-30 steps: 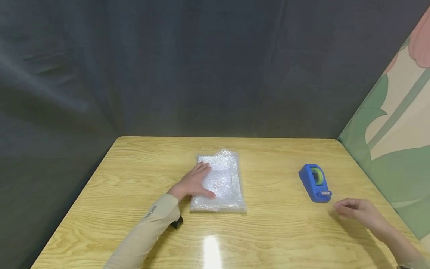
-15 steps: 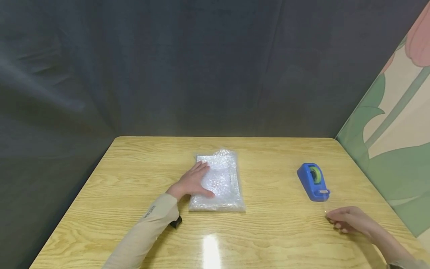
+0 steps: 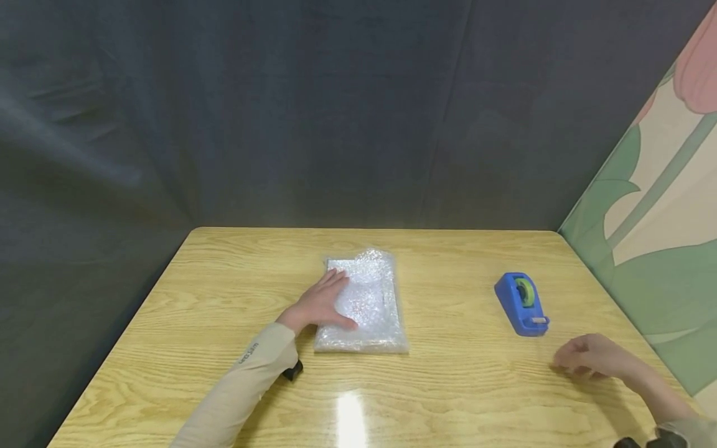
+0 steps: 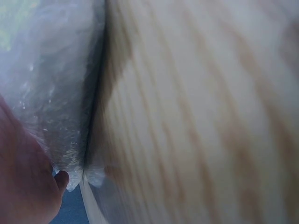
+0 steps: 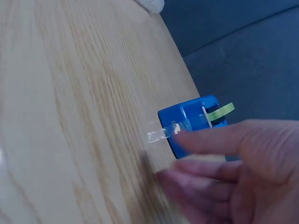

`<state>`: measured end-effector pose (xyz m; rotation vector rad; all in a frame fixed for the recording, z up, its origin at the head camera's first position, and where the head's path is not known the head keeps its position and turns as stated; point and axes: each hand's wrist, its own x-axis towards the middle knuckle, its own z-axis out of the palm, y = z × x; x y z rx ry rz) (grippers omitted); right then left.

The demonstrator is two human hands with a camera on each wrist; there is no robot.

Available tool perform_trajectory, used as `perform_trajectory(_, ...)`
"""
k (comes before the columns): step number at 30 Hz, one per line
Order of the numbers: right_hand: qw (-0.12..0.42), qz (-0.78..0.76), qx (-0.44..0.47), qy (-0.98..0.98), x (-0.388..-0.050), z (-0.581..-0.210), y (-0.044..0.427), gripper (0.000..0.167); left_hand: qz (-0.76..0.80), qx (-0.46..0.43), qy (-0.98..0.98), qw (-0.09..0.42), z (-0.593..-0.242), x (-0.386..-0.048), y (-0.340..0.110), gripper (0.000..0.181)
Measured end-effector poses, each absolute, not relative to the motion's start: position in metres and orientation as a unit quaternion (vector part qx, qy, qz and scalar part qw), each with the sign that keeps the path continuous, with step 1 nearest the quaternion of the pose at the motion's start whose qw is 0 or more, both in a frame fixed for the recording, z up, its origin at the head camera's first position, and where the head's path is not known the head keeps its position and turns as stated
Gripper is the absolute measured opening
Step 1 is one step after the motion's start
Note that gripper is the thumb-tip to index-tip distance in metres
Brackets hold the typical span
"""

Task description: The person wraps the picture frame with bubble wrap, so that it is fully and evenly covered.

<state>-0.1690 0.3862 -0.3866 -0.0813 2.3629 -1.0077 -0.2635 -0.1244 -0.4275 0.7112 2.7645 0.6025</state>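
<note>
My left hand (image 3: 322, 305) lies spread on a flat packet wrapped in bubble wrap (image 3: 372, 298), with its thumb out across the middle. In the left wrist view, part of that hand shows beside the bubble wrap's edge. Over the table's right side, my right hand (image 3: 596, 358) pinches a short strip of clear tape (image 5: 156, 135) at the thumb tip. The other fingers are bent and blurred. Just beyond this hand stands a blue tape dispenser (image 3: 521, 305) with a green-cored roll. Whether the strip still joins the dispenser, I cannot tell.
The wood-grain table (image 3: 448, 386) runs back to a dark curtain (image 3: 358, 112). A panel with a flower print (image 3: 666, 218) borders the right side. A small black object (image 3: 293, 371) shows beneath the left sleeve.
The right hand came left and toward the front edge, drawing tape from the dispenser, then shifted slightly back and to the right. The left hand stayed on the bubble-wrapped packet.
</note>
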Motion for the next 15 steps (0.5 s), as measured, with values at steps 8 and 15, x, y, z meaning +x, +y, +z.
perform_trajectory(8, 0.106, -0.362, 0.054, 0.924, -0.169, -0.395, 0.368, 0.051, 0.203, 0.244, 0.941, 0.117, -0.427, -0.263, -0.124, 0.111)
perform_trajectory(15, 0.056, -0.424, 0.091, 0.899, -0.17, -0.411, 0.36, 0.05, 0.202, 0.241, 0.941, 0.121, -0.427, -0.264, -0.124, 0.112)
